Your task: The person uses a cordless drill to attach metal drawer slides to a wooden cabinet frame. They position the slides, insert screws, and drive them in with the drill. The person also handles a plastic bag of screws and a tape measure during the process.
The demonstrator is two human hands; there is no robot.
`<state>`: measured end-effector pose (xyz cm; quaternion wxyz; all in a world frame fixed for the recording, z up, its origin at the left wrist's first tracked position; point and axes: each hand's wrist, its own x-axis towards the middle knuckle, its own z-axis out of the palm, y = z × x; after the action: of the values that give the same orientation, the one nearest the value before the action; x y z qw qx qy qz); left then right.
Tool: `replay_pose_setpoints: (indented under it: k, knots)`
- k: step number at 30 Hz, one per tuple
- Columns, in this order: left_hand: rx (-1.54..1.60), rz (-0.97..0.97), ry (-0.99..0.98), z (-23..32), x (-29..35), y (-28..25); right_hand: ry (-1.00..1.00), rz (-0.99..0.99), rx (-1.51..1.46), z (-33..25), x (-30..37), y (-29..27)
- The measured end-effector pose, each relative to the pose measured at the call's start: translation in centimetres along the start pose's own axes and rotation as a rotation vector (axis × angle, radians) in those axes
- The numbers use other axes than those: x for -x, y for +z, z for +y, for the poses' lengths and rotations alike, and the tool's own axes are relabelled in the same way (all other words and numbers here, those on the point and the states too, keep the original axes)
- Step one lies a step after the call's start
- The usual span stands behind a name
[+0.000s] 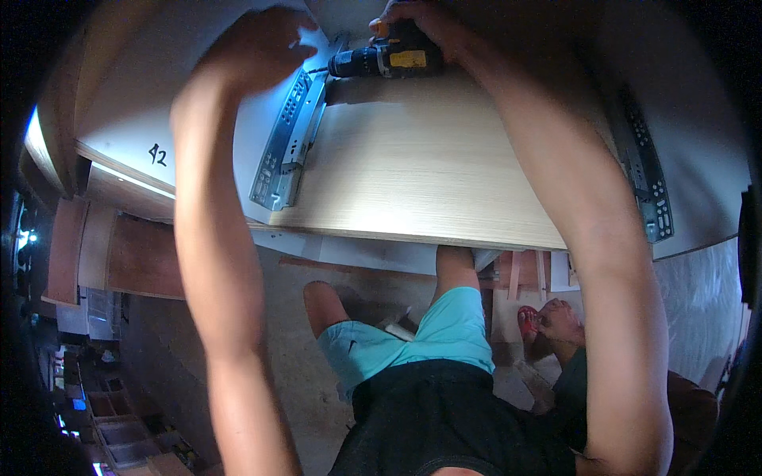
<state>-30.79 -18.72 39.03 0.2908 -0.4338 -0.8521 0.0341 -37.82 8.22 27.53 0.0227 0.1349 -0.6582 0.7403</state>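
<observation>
My right hand (425, 20) is wrapped around the handle of a black and yellow cordless drill (389, 61). The drill lies level, its bit pointing left at the upper end of a metal drawer slide (290, 135). That slide runs along the pale left side panel (210, 151) of a cabinet, lit blue-white near the bit. My left hand (266, 47) hovers beside the drill tip, close to the panel, with fingers bent and apart. I see nothing between them, though part of the hand is in shadow.
A second drawer slide (651, 170) is on the right panel. Between them spans a wood-grain board (429, 166). Another person's foot in a red sandal (528, 321) shows at lower right. Brown boards (143, 254) stand at left, and plastic wrapping (702, 309) hangs at right.
</observation>
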Motion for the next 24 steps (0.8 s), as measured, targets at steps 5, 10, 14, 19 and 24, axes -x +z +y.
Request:
replay_pose_setpoints:
  k: [5,10,14,19,24]
  knots:
    - [0.058,0.621,-0.505,7.6,12.8,-7.8,0.081,-0.029,-0.133,-0.7,0.6,1.3]
    - [-0.350,0.926,-0.587,3.4,16.7,-9.2,-0.133,-0.219,-0.138,-2.6,4.3,1.4]
    - [-0.309,0.829,-0.519,0.4,14.4,-8.4,-0.113,-0.111,-0.087,-2.0,3.9,2.0]
    - [-0.269,0.844,-0.765,-1.4,13.2,-8.0,-0.146,-0.170,-0.094,-1.4,3.8,1.7]
    - [-0.209,0.790,-0.847,-0.1,12.2,-8.8,-0.097,-0.007,0.049,-0.2,1.8,0.9]
